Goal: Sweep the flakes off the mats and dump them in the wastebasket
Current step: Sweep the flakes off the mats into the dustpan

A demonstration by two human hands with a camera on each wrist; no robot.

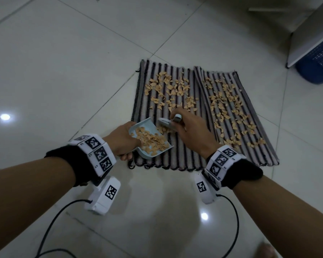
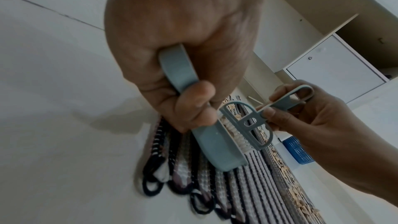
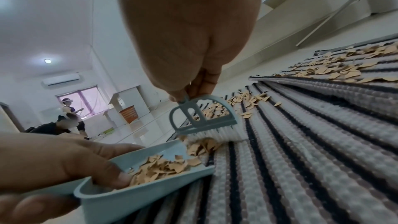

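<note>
Head view: flakes (image 1: 177, 90) beyond left hand's (image 1: 120, 141) dustpan (image 1: 151, 138); right hand (image 1: 190, 131) brushing.

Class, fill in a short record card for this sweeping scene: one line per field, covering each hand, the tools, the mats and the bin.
Left hand: grips the dustpan handle
Right hand: holds the small brush
Dustpan: partly filled with flakes
Mats: two striped, side by side, flakes on both
Wastebasket: blue, far right on the floor
</note>
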